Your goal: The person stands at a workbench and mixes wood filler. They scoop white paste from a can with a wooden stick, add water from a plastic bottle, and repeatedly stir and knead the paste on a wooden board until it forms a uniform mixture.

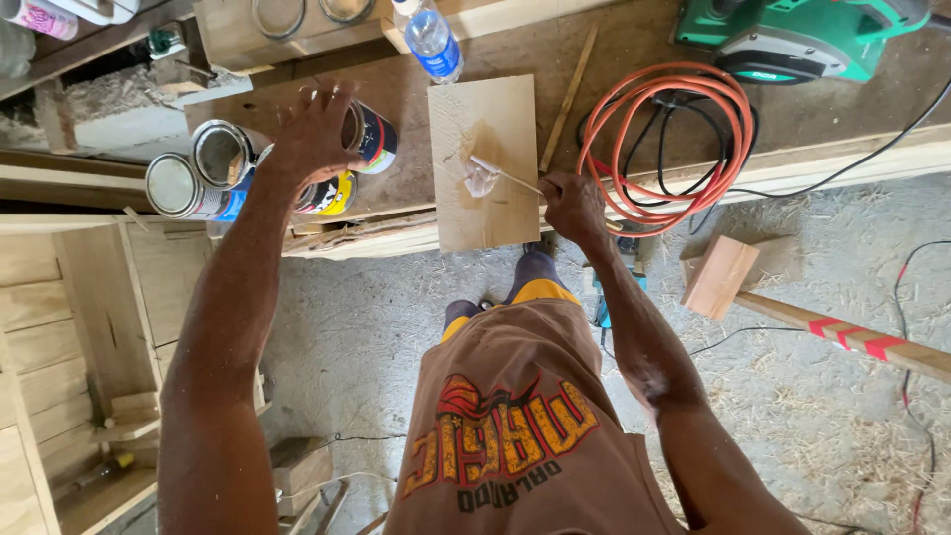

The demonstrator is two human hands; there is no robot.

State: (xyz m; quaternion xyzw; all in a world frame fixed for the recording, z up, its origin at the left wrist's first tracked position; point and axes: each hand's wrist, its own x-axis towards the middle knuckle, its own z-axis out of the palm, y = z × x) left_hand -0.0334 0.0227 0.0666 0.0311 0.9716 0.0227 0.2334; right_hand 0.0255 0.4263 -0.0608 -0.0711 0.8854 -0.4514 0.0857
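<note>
My right hand (572, 203) grips a thin wooden stick (505, 175) whose tip rests in a clear blob of glue (480, 180) on a small pale plywood board (485, 159). The board lies on the brown workbench (416, 89) and overhangs its front edge. My left hand (315, 134) hovers with fingers spread over a group of metal cans (223, 154), covering an open can (374, 137) with a dark label. Two shut cans lie to its left.
An orange coiled cord (659, 139) with black cable lies right of the board. A green power tool (792, 40) sits at the back right, a water bottle (431, 40) behind the board. A wooden mallet (723, 277) with red-taped handle lies on the shavings-strewn floor. Wooden cabinet (59, 327) at left.
</note>
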